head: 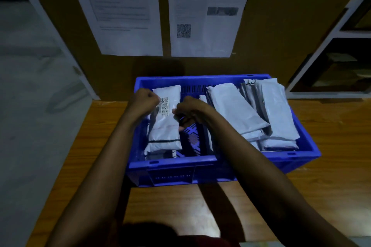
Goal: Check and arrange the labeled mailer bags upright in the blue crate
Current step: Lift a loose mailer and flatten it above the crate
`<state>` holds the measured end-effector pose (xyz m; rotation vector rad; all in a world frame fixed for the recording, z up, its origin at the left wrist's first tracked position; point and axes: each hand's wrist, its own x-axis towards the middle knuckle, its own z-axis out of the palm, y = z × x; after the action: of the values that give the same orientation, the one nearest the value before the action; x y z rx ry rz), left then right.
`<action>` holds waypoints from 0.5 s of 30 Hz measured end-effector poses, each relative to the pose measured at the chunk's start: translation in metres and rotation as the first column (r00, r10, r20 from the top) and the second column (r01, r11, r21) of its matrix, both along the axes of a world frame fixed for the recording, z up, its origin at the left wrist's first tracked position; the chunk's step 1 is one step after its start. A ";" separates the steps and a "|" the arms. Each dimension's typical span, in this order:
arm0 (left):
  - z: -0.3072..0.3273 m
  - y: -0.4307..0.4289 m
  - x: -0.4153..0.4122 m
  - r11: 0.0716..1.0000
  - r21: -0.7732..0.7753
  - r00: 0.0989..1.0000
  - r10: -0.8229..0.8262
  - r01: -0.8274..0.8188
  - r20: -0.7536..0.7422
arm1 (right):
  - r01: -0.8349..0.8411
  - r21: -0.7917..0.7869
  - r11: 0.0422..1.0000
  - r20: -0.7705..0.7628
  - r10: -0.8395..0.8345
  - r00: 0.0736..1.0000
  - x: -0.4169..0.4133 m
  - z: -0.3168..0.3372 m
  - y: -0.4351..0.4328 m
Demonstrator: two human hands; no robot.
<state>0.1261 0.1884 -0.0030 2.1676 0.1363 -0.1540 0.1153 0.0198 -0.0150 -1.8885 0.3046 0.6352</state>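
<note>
Centre frame, over the crate (172, 163), your left hand (141, 101) and right hand (189, 109), fingers curled shut, pinch the labeled bag (165, 122), probably to stand it upright.

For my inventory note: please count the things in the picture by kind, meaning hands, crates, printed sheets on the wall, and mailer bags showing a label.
Hands: 2, left hand and right hand
Blue crate: 1
Printed sheets on the wall: 2
Mailer bags with a visible label: 1
Total: 6
</note>
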 end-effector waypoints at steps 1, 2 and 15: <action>-0.003 0.002 0.003 1.000 0.009 1.000 0.010 -0.010 -0.011 | -0.020 -0.013 1.000 -0.027 0.020 0.999 0.002 -0.005 0.005; -0.004 0.002 0.004 1.000 -0.004 0.999 0.014 -0.014 -0.030 | -0.043 -0.015 0.999 -0.062 0.042 0.997 0.004 -0.011 0.011; -0.032 -0.016 0.022 0.998 -0.016 0.946 -0.069 0.068 -0.316 | -0.279 -0.533 0.799 -0.061 0.292 0.954 0.013 -0.055 0.026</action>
<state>0.1477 0.1724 -0.0351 2.1305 0.2426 -0.5424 0.1284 0.0456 -0.0696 -2.5167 0.1905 0.7857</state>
